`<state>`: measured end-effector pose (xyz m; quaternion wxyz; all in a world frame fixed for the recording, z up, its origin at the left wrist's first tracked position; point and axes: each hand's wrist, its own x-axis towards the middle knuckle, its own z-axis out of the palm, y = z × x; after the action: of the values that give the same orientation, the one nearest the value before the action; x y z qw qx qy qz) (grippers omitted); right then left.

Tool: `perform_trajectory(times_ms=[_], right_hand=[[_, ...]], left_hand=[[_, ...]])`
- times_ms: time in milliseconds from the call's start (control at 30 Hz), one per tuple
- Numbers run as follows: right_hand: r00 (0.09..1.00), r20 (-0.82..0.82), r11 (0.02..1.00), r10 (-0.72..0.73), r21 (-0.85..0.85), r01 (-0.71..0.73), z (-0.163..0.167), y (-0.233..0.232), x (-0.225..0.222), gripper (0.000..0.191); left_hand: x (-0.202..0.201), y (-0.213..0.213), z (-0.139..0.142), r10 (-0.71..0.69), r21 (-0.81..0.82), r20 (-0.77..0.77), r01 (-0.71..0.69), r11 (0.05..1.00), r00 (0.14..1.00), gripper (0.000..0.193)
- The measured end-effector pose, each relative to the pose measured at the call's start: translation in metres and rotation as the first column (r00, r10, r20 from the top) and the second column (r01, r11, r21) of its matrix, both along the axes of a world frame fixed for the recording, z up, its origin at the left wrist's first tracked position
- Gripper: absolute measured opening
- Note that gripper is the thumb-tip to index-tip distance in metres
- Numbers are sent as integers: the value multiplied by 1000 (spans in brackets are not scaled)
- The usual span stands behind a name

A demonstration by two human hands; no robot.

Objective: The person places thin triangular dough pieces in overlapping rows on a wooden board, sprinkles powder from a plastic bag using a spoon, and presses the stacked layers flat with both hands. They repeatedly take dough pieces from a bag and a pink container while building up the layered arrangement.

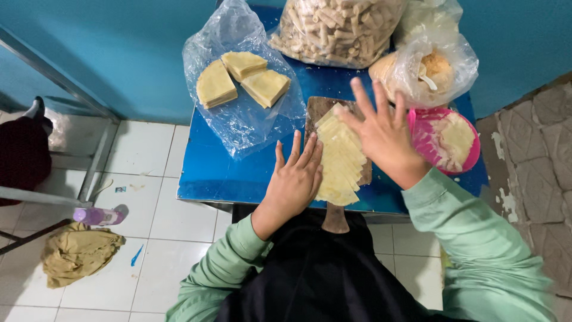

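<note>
A fanned stack of thin pale-yellow wrapper sheets (341,161) lies on a wooden board (317,107) with its handle toward me. My left hand (295,179) rests flat, fingers spread, against the stack's left edge. Spread wide, my right hand (381,131) presses on the stack's upper right part. Neither hand grips anything.
The board sits on a small blue table (208,173). A clear plastic bag (238,119) at the back left carries three wedges of folded wrappers (241,77). A big bag of rolled pieces (336,27), a bag with filling (432,65) and a pink bowl (447,140) stand right. Tiled floor with cloth (77,253) lies left.
</note>
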<state>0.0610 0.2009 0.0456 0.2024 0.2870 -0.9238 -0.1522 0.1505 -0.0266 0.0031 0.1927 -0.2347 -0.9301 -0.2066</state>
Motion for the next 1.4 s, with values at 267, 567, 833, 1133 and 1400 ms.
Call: perform_trajectory(times_ms=[267,567,833,1133,1400], right_hand=[[998,-54,998,-17,-55,14,10,-7,-4,48],[631,741,707,231,-573,415,38,6,104,61],[208,925,753,319,-380,537,8,4,121,87],[187,827,550,530,-503,667,-1,40,115,49],[978,141,949,151,-297,-103,1,13,127,69]], left_hand=[[12,-5,19,-44,107,24,41,993,999,63],[67,-21,6,-321,296,-118,342,892,940,61],[64,4,-14,-240,396,-150,281,874,959,48],[65,8,-11,-193,348,-130,227,909,972,50],[66,10,-7,-160,345,-77,177,922,984,49]])
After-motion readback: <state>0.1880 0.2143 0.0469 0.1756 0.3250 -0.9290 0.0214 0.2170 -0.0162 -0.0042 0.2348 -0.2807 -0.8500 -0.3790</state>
